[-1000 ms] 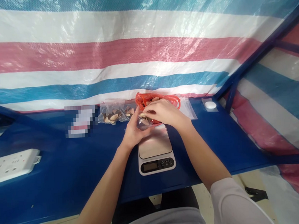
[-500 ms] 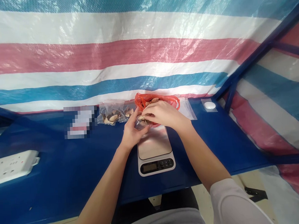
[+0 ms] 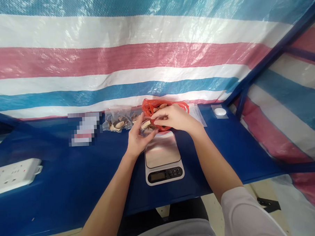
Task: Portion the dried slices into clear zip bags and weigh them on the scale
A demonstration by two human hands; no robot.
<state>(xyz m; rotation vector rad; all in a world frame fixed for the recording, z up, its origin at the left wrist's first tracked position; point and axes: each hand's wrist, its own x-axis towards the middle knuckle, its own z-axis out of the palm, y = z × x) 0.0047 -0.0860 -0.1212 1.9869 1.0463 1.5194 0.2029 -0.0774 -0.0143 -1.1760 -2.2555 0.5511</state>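
My left hand (image 3: 137,137) is curled around a small clear plastic bag (image 3: 147,130) with pale and brown dried slices inside, at the back end of a white kitchen scale (image 3: 163,154). At the mouth of this bag is my right hand (image 3: 174,118), its fingers bent with a gap between them and nothing plainly held. Beneath and behind the right hand sits a red mesh-like plastic bag (image 3: 147,105), open at the top, with more brown dried slices (image 3: 162,106) in it. The right fingertips partly cover that bag.
Left of my hands, a clear zip bag (image 3: 117,123) of dried slices lies on the blue table (image 3: 58,185), with a similar one partly hidden. Flat clear bags (image 3: 199,116) lie behind the right wrist. A white round item (image 3: 220,111), a blurred-out packet (image 3: 85,130) and a power strip (image 3: 16,176) also lie here.
My right hand has drawn back slightly to the right from the mouth of the clear bag. The left hand has shifted a little left, and more of the slices inside show.
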